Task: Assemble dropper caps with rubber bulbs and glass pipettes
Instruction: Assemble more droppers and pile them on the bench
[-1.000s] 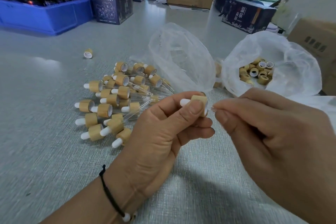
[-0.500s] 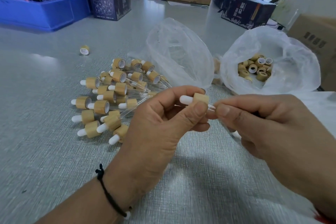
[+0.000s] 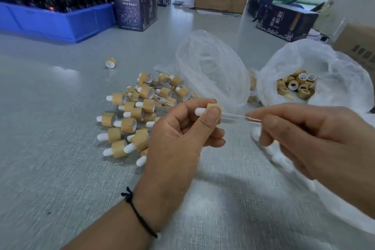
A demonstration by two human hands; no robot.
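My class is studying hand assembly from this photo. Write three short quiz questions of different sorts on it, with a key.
1. True or false: the left hand holds a bamboo cap with a white bulb.
2. What does the right hand pinch? A) glass pipette B) loose cap C) plastic bag
3. Fill in: unassembled caps lie in the ____ bag.

Key: 1 true; 2 A; 3 right
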